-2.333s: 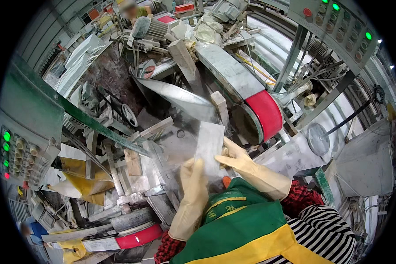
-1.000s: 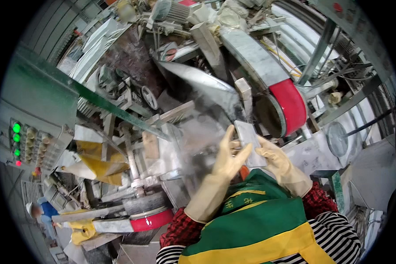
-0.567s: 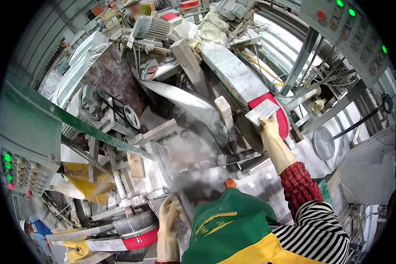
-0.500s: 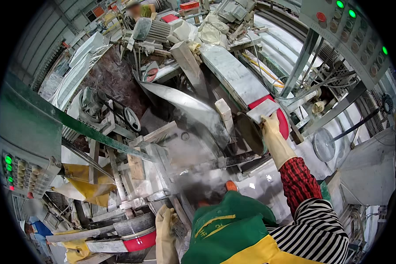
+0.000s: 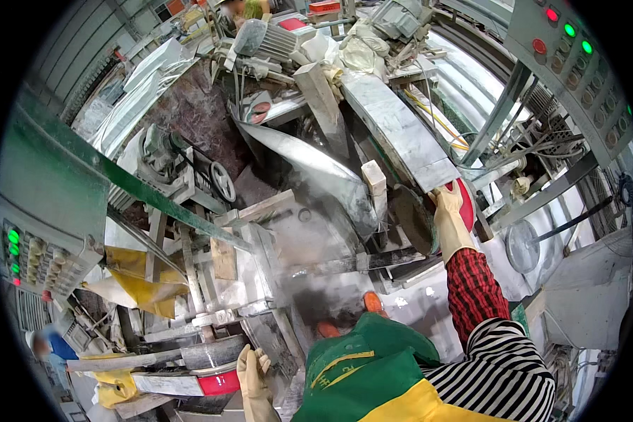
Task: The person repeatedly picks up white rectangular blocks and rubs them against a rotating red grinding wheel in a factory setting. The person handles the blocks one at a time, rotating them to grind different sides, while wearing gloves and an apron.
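Observation:
My right hand (image 5: 451,216), in a cream rubber glove, reaches forward to the near end of a pale stone tile (image 5: 433,175). Its bent fingers are against that end, over a red belt (image 5: 466,205); the grip is partly hidden. Directly beyond, more pale grey-veined stone pieces (image 5: 390,119) lie in a row along the same belt. Low and to the left is my left hand (image 5: 254,376), gloved alike, with loosely curled fingers apart and nothing visible in them. It is close to another red belt (image 5: 219,382), which carries a white stone strip (image 5: 167,383).
Control panels with lit buttons stand left (image 5: 42,260) and upper right (image 5: 577,70). A green bar (image 5: 155,200) crosses on the left. Ahead are a curved metal guard (image 5: 309,169), wooden blocks (image 5: 374,184) and motors (image 5: 267,41). Another person (image 5: 53,348) is at the lower left.
My right hand has moved the stone tile forward along the belt, against the row, closing the red gap between them. My left hand has shifted slightly left and down. The view has shifted a little.

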Demonstrator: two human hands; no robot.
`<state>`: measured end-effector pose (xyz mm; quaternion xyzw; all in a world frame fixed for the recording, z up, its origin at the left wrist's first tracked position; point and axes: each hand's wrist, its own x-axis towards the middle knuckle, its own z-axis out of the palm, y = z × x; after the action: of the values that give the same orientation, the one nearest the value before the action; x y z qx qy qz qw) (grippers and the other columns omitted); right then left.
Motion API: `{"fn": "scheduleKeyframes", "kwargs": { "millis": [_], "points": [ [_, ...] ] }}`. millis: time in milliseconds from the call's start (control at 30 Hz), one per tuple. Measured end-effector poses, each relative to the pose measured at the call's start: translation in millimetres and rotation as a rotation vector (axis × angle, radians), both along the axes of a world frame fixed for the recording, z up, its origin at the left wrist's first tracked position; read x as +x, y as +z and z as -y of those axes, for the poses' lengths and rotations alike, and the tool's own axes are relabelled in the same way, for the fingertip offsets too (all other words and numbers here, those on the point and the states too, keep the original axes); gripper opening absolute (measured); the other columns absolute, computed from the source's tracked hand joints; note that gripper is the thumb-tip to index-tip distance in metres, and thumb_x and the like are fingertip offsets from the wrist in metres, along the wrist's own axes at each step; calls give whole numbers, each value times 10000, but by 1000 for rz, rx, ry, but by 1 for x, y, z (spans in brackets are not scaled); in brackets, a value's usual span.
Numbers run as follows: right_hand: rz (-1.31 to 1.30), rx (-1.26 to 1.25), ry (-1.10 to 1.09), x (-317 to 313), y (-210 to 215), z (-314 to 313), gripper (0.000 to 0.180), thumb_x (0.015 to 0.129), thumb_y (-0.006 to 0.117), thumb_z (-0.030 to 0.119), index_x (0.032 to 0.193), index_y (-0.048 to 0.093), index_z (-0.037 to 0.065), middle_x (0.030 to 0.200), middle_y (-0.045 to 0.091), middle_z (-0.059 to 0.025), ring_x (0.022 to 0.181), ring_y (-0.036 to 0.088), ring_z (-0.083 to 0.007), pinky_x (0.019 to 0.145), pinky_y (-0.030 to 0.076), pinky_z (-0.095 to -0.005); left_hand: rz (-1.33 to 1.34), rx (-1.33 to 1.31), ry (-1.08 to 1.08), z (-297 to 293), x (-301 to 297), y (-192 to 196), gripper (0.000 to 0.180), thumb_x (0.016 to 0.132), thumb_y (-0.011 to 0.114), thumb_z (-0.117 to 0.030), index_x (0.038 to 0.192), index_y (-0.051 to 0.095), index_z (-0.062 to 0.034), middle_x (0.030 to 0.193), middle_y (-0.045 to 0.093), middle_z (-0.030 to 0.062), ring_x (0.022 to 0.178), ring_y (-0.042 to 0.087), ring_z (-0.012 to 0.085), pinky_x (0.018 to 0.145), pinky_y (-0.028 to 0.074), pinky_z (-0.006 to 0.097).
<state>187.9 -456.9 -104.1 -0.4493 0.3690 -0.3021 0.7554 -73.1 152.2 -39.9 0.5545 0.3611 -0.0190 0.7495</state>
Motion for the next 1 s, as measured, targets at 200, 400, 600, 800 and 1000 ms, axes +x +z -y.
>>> {"fn": "scheduleKeyframes", "kwargs": {
  "millis": [200,400,600,800,1000],
  "points": [
    [-264,-310,-56,21,-42,36,856,747,743,121,1519,386,28,1070,724,-102,930,671,-156,771,528,-302,7,52,115,-10,-10,4,342,976,685,-245,1273,585,-111,1014,703,56,757,664,117,655,566,236],
    [91,-118,-130,5,-38,13,466,1000,483,159,1444,441,22,1323,572,-198,1173,579,-287,963,502,-436,89,207,497,-75,-57,-23,340,957,700,-303,1223,604,-114,999,713,57,681,659,109,543,550,196],
    [153,180,205,-19,-31,43,338,1044,503,145,1334,524,-27,1334,577,-206,1216,566,-326,1038,492,-386,-7,709,789,-194,-113,-51,706,965,668,-379,1486,398,15,1469,487,212,1320,500,316,1076,445,464],
    [114,311,371,-83,-25,-7,415,1007,565,87,1413,484,51,1286,629,-196,1095,656,-265,924,569,-348,-213,574,709,-179,-24,22,1197,759,868,-400,1602,84,-72,1599,275,195,1405,399,334,1114,399,454],
    [-112,333,591,-131,-41,-86,519,965,627,68,1451,447,75,1170,670,-199,909,666,-256,762,552,-349,-526,806,605,-228,-39,-34,1179,688,906,-294,1561,155,-40,1397,474,279,1200,554,391,971,505,464]
  ]
}}
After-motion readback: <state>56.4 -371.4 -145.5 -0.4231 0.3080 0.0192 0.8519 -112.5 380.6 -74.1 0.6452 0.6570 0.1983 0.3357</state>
